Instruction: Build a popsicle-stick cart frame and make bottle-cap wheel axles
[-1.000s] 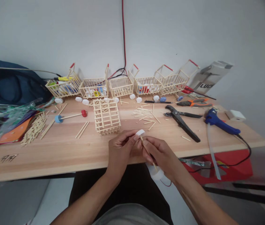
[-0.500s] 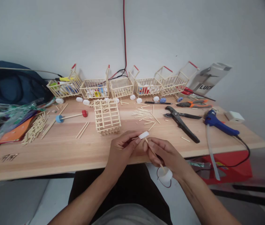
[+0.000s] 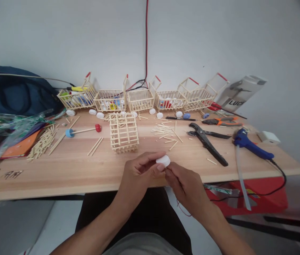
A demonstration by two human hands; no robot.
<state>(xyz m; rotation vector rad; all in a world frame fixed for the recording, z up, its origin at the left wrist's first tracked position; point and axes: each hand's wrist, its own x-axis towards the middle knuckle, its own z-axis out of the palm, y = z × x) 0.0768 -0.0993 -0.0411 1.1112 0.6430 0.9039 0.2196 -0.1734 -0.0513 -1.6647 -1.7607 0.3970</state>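
Near the table's front edge, my left hand (image 3: 140,173) pinches a small white cap (image 3: 163,160) between thumb and fingers. My right hand (image 3: 183,180) is closed just right of the cap, its fingertips close beneath it; the stick it grips is almost wholly hidden by the fingers. Beyond my left hand stands a small stick-built basket (image 3: 124,132). Left of that lies a stick axle (image 3: 84,131) with a blue cap (image 3: 69,133) at one end and a red cap (image 3: 98,128) at the other.
Several stick carts (image 3: 140,100) line the wall. Loose sticks (image 3: 42,143) lie at the left and middle. Black cutters (image 3: 209,145), orange-handled pliers (image 3: 223,122) and a blue glue gun (image 3: 254,147) are at the right. A red box (image 3: 266,198) sits below the table's edge.
My right hand has turned over, its back now facing up, and hides the stick and the white cap on its lower end. The cap in my left hand has tilted and moved slightly down.
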